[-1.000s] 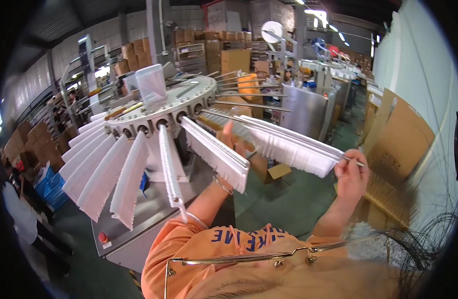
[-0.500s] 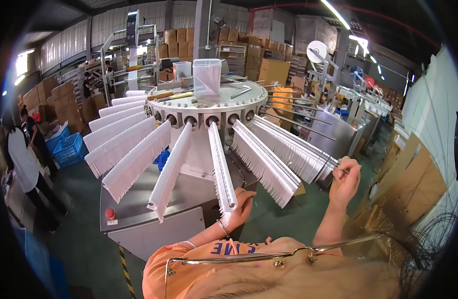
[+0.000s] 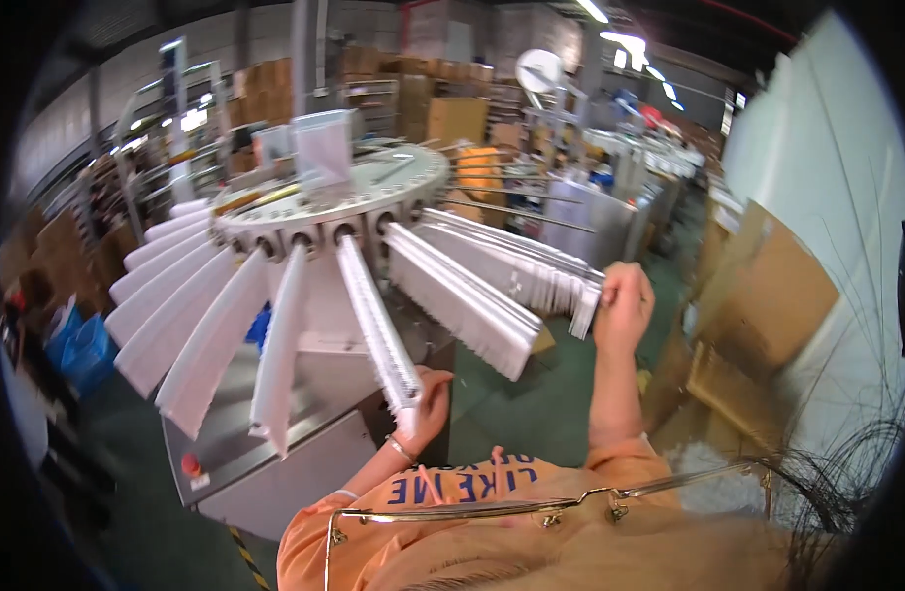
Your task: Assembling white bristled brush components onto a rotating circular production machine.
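Note:
A round grey machine table [image 3: 393,169] has metal rods sticking out around its edge. Thin white sheets [image 3: 531,271] hang in a dense row from a pair of rods at the right. At the outer end of these rods, my right hand [image 3: 626,294] is closed with curled fingers. Nearer to me, another packed row of white sheets [image 3: 378,325] points toward my body. My left hand [image 3: 433,396] is at its outer end, partly behind it, so the fingertips are hidden. Between both hands hangs a further full row of white sheets [image 3: 467,300].
On the machine's top stands a clear plastic box [image 3: 322,148]. Bare rods [image 3: 546,212] jut out on its far right. A metal cabinet [image 3: 295,483] with a red button [image 3: 190,465] lies below. Cardboard [image 3: 777,286] leans at the right. A blue crate [image 3: 96,345] sits far left.
The whole scene has shifted left in view as my head turned right. My right hand stays at the rods' outer end, its fingers now more curled. My left hand remains by its row.

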The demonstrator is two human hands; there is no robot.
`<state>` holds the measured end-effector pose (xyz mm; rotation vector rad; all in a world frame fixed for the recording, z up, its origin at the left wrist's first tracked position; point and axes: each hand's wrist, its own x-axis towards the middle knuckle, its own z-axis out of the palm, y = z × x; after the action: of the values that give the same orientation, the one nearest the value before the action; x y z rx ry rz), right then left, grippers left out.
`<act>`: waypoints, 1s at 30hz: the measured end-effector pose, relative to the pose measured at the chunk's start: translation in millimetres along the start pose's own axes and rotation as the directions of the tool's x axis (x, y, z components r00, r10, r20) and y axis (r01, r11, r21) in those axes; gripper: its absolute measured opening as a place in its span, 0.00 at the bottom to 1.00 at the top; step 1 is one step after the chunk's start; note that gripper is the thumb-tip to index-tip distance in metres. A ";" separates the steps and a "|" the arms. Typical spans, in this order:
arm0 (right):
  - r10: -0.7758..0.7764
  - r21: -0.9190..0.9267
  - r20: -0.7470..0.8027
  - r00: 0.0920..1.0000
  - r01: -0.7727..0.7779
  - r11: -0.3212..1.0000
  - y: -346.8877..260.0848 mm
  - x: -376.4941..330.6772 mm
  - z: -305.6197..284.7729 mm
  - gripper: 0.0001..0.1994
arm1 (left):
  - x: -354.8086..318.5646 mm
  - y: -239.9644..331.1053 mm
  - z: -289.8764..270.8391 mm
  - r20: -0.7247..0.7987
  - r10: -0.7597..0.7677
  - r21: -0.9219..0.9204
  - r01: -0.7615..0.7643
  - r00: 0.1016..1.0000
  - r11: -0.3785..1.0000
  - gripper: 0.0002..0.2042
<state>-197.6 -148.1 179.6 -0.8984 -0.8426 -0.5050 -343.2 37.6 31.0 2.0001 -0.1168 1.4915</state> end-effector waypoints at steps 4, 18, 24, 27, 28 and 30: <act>0.002 0.054 0.030 1.000 -0.004 0.999 0.6 2.5 -2.1 0.16 | 2.7 3.7 -2.0 -0.017 -0.074 -0.081 0.072 0.997 0.994 0.07; -0.122 0.186 -0.290 0.949 0.180 0.966 -31.3 -9.9 -47.8 0.18 | 1.6 3.0 -7.6 0.048 -0.077 -0.040 0.079 0.996 0.996 0.06; -0.122 0.236 -0.656 0.745 0.356 0.904 -59.9 -32.8 -114.4 0.21 | -5.7 -6.4 -6.5 0.138 -0.107 -0.042 0.114 0.985 0.993 0.06; -0.263 0.405 -0.410 0.873 0.433 0.806 -26.3 -50.8 -162.4 0.21 | -7.5 -7.9 -3.3 0.235 -0.189 0.023 0.188 0.954 0.982 0.05; -0.227 0.453 -0.420 0.878 0.420 0.786 -14.2 -50.1 -168.8 0.22 | -9.7 -11.0 -0.8 0.249 -0.183 0.006 0.187 0.951 0.982 0.05; -0.115 0.592 -0.404 0.908 0.355 0.723 10.8 -43.2 -184.4 0.22 | -6.9 -9.7 3.8 0.315 -0.178 0.032 0.177 0.932 0.984 0.05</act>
<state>-138.0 -295.0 75.5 -0.0312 -0.7384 -0.5185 -338.4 41.3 20.1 2.1770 -0.0651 1.0505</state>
